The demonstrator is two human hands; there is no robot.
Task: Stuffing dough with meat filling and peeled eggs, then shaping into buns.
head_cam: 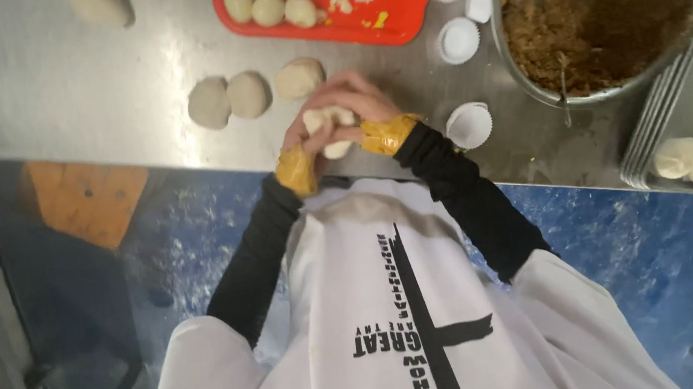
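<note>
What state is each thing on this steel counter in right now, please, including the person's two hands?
Left hand: closed round the dough piece.
Right hand: cupped over the same dough piece.
Dough piece: held between both hands, above the counter edge.
Three dough balls: resting on the counter, untouched.
Red tray: holds several dough balls and scraps.
Metal bowl: full of brown filling.
Paper cups: empty, upright.

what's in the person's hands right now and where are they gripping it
A pale dough piece, cupped between the left hand and the right hand, which wrap around its sides and top.
</note>
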